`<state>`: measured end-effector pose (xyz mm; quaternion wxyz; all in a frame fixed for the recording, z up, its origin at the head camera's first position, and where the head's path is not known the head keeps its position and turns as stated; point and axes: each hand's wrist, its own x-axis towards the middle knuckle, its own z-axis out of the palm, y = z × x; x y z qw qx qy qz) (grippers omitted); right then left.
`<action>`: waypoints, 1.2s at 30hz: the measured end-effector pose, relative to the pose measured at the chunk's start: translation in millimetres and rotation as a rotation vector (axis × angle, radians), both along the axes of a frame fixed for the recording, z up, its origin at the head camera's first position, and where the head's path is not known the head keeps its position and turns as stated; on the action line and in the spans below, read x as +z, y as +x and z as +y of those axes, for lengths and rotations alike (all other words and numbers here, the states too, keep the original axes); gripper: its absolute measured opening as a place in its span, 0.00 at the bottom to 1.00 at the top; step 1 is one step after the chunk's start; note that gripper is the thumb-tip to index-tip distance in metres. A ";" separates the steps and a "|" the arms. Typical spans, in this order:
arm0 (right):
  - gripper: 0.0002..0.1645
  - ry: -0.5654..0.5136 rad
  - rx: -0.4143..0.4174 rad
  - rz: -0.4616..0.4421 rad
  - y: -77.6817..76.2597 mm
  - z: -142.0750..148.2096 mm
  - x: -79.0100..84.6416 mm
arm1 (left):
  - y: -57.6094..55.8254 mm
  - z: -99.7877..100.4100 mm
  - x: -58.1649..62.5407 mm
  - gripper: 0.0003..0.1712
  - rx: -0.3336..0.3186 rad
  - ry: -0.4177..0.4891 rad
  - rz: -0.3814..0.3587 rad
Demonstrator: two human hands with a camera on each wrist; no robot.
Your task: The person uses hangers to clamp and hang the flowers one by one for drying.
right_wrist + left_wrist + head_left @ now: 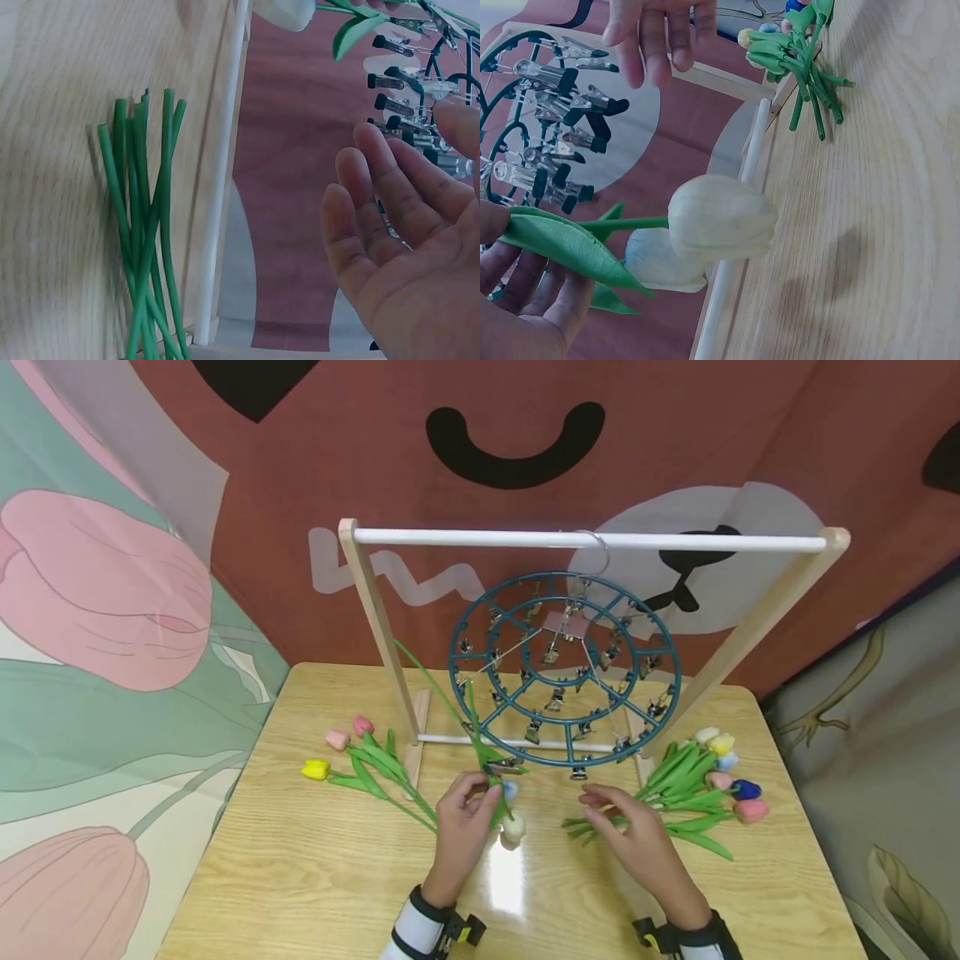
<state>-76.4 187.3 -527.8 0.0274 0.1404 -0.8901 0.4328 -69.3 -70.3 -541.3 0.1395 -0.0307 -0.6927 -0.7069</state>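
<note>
In the head view my left hand (pixel 465 822) holds an artificial white tulip (pixel 513 827) by its green stem and leaves, the bloom pointing down. A pale blue tulip (pixel 660 261) hangs close behind the white one; whether my fingers hold it too is hidden. A metal clip (pixel 507 766) of the round blue hanger (pixel 566 625) sits right at the fingertips; its bite on the stem cannot be made out. My right hand (pixel 637 837), fingers relaxed and holding nothing, hovers above the stems (pixel 154 195) of a tulip bunch (pixel 678 781).
The hanger hangs by a hook from the white bar (pixel 480 537) of a wooden stand (pixel 378 627). Several clips (pixel 544 75) dangle from its rings. Yellow (pixel 316 769) and pink tulips (pixel 363 725) lie at left on the wooden table (pixel 285 877). Printed cloth hangs behind.
</note>
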 end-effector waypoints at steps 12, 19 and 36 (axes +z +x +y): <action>0.19 0.158 0.022 0.153 -2.7 10.1 -4.0 | -3.7 -7.6 -4.4 0.07 0.067 -0.045 -0.030; 0.25 0.393 0.035 0.388 -9.1 23.2 -13.1 | -7.2 -16.0 -3.2 0.05 0.093 -0.070 -0.026; 0.43 0.430 0.048 0.458 -14.3 33.3 -23.3 | -9.5 -48.1 0.0 0.14 0.033 -0.166 -0.055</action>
